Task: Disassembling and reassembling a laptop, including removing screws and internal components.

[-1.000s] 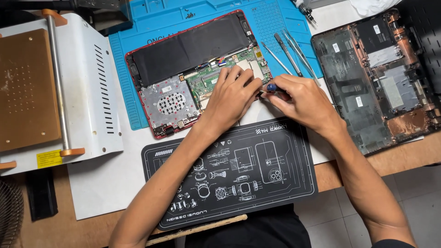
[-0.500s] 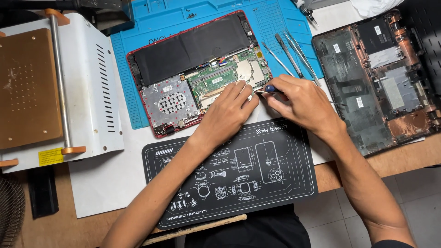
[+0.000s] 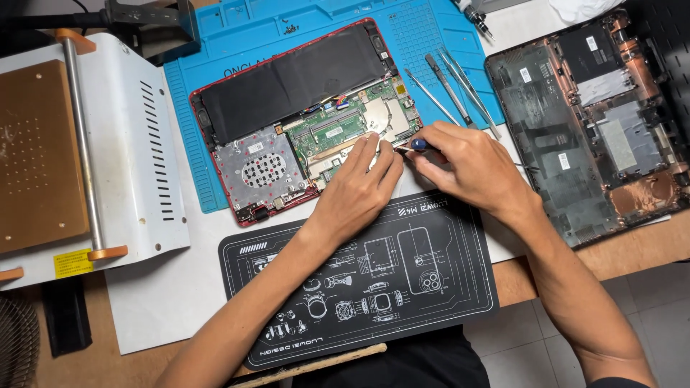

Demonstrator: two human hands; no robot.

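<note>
On the blue work mat [image 3: 431, 43] at the far middle of the tabletop [image 3: 165, 302], an opened red-edged laptop [image 3: 302, 118] is lying with its insides facing up, its long axis running left to right and tilting slightly, the right end sitting farther away than the left. A black battery [image 3: 287, 82] is filling its far half, while a green circuit board [image 3: 334, 133] and a perforated metal plate [image 3: 262, 169] are showing along its near half.

The right hand [image 3: 471, 165] is closing its grip on a small screwdriver [image 3: 413, 144] with a blue collar. The tool is lying nearly level, its long axis running left to right and its tip pointing left toward the near right corner of the laptop. The left hand [image 3: 359, 190] is resting just beside it, fingertips [image 3: 374, 144] pressing on the board's near edge; it is holding nothing that I can make out, fingers extended and close together.

Several slim metal tools [image 3: 449, 86] are lying on the mat's right part, slanting from far left to near right. A dark mat with white line drawings [image 3: 374, 287] is sitting near the person, under both forearms. A second opened dark laptop shell [image 3: 596, 122] is lying at the right, and a white machine with a brass-coloured plate [image 3: 129, 144] is standing at the left.
</note>
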